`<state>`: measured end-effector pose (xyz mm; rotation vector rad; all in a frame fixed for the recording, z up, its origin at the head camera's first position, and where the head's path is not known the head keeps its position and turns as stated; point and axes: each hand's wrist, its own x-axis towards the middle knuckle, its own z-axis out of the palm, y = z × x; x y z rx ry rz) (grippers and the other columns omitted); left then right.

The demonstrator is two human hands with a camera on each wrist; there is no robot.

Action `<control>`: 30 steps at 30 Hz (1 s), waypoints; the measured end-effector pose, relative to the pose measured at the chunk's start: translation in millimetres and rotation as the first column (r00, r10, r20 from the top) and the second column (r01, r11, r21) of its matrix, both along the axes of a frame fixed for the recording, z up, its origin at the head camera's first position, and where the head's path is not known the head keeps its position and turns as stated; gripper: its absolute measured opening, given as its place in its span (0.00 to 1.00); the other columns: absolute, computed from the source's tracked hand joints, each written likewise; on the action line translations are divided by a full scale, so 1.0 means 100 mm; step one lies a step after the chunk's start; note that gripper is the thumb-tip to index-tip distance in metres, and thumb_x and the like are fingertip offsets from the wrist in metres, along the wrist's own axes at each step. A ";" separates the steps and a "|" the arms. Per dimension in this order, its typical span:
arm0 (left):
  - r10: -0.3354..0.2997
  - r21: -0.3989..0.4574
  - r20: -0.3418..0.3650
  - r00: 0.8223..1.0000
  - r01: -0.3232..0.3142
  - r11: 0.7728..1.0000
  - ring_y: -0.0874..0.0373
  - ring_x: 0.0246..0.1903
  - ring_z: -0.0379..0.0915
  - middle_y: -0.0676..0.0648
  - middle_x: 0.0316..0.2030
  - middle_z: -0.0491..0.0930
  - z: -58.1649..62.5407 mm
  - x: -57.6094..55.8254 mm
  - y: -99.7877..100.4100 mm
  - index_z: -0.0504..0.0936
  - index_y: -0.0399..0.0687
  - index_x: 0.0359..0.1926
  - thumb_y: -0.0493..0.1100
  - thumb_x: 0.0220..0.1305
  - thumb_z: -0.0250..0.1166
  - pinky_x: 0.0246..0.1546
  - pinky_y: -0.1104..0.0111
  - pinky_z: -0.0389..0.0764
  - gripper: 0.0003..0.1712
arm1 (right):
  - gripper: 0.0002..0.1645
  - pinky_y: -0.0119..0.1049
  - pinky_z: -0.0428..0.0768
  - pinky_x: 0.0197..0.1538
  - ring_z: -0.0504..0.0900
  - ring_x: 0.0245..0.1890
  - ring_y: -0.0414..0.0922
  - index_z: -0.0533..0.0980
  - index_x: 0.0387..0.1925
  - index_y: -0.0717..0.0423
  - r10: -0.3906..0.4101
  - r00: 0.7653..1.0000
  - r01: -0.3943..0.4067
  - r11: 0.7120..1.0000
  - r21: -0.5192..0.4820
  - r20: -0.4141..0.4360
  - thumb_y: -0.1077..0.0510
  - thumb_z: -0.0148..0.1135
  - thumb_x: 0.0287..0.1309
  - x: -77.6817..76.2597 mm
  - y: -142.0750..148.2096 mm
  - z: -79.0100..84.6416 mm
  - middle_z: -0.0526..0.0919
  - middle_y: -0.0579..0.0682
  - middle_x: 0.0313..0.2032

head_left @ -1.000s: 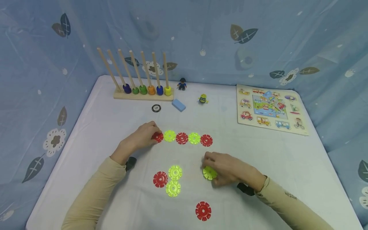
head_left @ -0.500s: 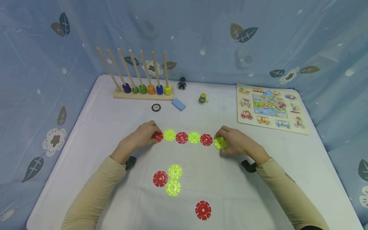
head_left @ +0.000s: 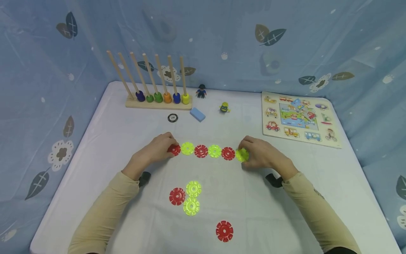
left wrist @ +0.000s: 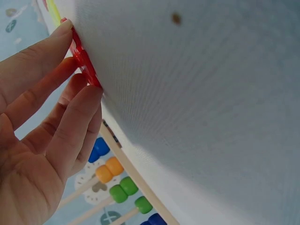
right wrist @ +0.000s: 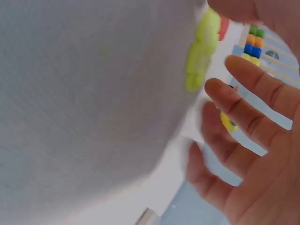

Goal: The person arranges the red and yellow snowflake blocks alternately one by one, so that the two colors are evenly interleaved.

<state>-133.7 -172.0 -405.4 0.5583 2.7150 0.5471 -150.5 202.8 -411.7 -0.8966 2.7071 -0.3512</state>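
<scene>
l hand [head_left: 157, 149] pinching red disc [head_left: 175, 150], r hand [head_left: 260, 153] spread beside yellow disc [head_left: 243, 155]; blk chip [head_left: 172, 118] reads "100"

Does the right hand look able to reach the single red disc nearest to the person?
Probably yes: nothing visible stands between the right hand and that red disc, which lies by itself.
</scene>
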 end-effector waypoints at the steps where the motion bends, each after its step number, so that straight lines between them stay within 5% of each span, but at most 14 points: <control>1: -0.002 0.000 0.000 1.000 0.002 1.000 0.49 0.48 0.74 0.41 0.48 0.77 0.00 0.00 0.00 0.81 0.37 0.53 0.38 0.54 0.72 0.53 0.56 0.78 0.24 | 0.28 0.41 0.79 0.50 0.77 0.45 0.43 0.78 0.46 0.47 0.019 1.000 -0.019 1.000 0.004 -0.023 0.48 0.74 0.40 0.03 -0.01 0.01 0.77 0.45 0.50; 6: -0.003 -0.008 0.001 1.000 0.003 1.000 0.49 0.48 0.74 0.41 0.48 0.77 0.01 -0.01 0.00 0.81 0.38 0.53 0.38 0.54 0.72 0.53 0.57 0.78 0.24 | 0.28 0.45 0.80 0.53 0.78 0.49 0.45 0.77 0.46 0.45 0.170 0.982 -0.170 0.985 0.005 -0.082 0.44 0.75 0.41 0.32 -0.11 0.10 0.77 0.47 0.52; 13: -0.011 -0.003 -0.006 1.000 0.011 1.000 0.49 0.48 0.74 0.41 0.48 0.77 0.02 -0.01 0.01 0.81 0.37 0.53 0.38 0.55 0.72 0.53 0.57 0.78 0.23 | 0.29 0.43 0.78 0.55 0.77 0.46 0.40 0.75 0.46 0.42 0.389 0.918 -0.390 0.921 0.000 -0.071 0.41 0.74 0.41 0.79 -0.35 0.14 0.77 0.41 0.48; 22: -0.004 -0.001 -0.002 1.000 0.004 1.000 0.48 0.49 0.74 0.40 0.48 0.77 0.01 0.01 0.01 0.81 0.37 0.53 0.37 0.55 0.71 0.53 0.56 0.78 0.23 | 0.34 0.31 0.76 0.52 0.74 0.46 0.35 0.73 0.53 0.34 0.628 0.778 -0.629 0.775 0.066 0.033 0.38 0.73 0.41 1.26 -0.61 0.14 0.74 0.37 0.51; 30: -0.002 -0.006 0.000 1.000 0.002 1.000 0.48 0.48 0.74 0.41 0.48 0.77 0.01 0.01 0.01 0.81 0.37 0.53 0.37 0.55 0.71 0.53 0.56 0.77 0.23 | 0.34 0.25 0.71 0.42 0.69 0.38 0.33 0.73 0.51 0.34 0.751 0.657 -0.742 0.660 0.117 -0.068 0.37 0.73 0.39 1.47 -0.73 0.03 0.72 0.38 0.48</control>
